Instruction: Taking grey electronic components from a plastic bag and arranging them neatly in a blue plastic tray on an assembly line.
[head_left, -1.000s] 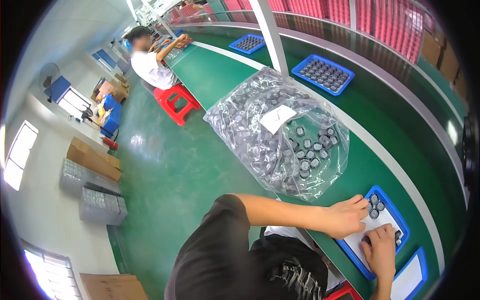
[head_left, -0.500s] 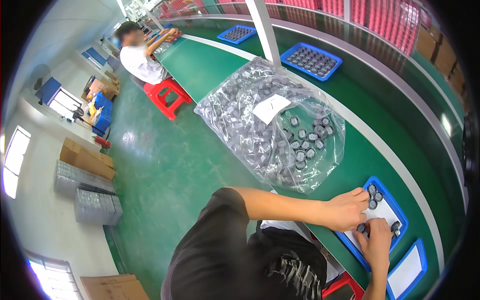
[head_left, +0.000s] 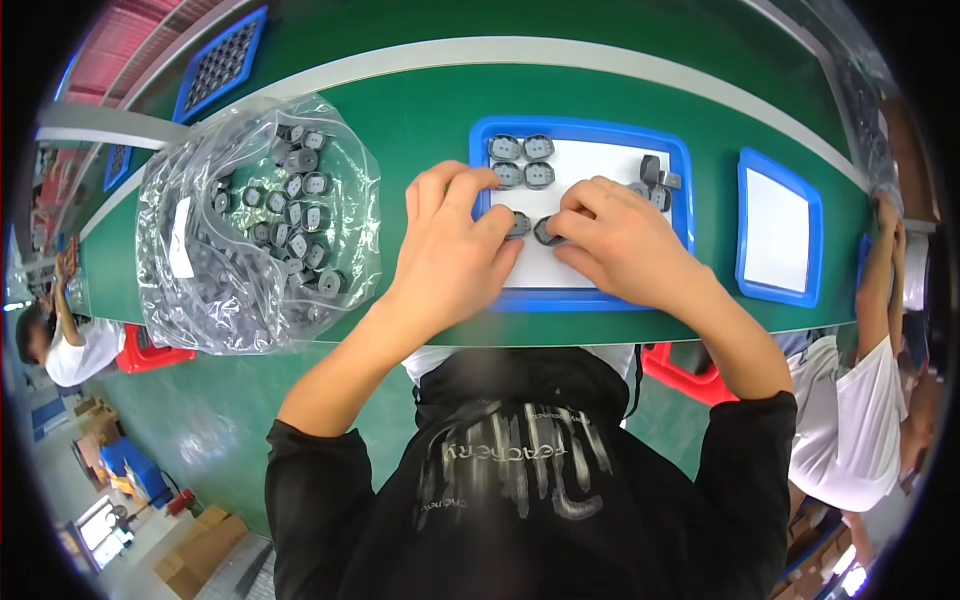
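Note:
A blue tray lined with a white sheet lies in front of me. My left hand reaches over its left side, thumb and forefinger closed on a small dark grey plastic part. Just beside it, my right hand pinches another grey plastic part at the sheet. Several like parts sit in neat rows in the far left corner. A few loose grey parts are grouped near the right wall, one of them tipped on its side.
Left of the tray lies a large clear plastic bag full of similar parts. A second blue tray with a white sheet is on the right. A filled tray stands far left. People sit at both sides, near red stools.
My view has swung round, bringing the tray from the lower right to the middle. Both hands are still over the tray, working at its grey parts.

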